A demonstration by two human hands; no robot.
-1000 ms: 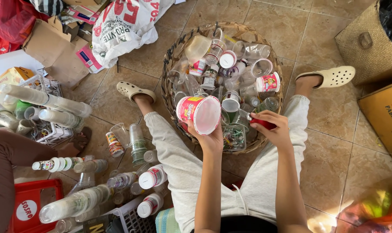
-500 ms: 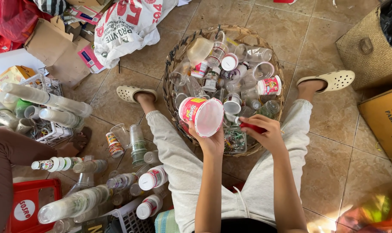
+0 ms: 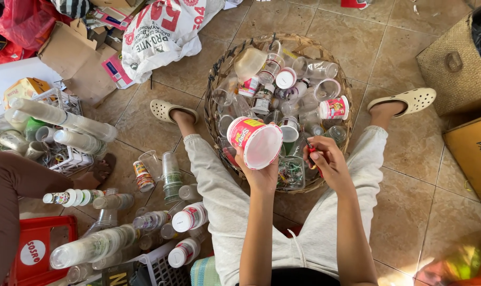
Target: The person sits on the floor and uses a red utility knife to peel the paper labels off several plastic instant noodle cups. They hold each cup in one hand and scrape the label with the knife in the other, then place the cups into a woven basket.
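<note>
My left hand point(image 3: 260, 172) grips a pink and white plastic cup point(image 3: 254, 142) from below, its mouth tipped toward me, over the near edge of a round woven basket point(image 3: 217, 78). Closed around a small red tool point(image 3: 311, 152), my right hand point(image 3: 327, 163) is just right of the cup, above the basket's near side. The basket lies between my legs and holds several clear and printed plastic cups, among them a pink printed cup point(image 3: 334, 107) at its right.
Stacked clear cups point(image 3: 171, 170) and small bottles point(image 3: 189, 216) lie on the tiles at my left. A white printed sack point(image 3: 163, 33) and cardboard point(image 3: 71, 58) lie farther back. Another person's leg point(image 3: 18, 180) is at left. A cardboard box point(image 3: 474, 153) stands at right.
My left hand has kept the cup over the basket and turned its mouth slightly more toward me. The right hand with the red tool has stayed beside it.
</note>
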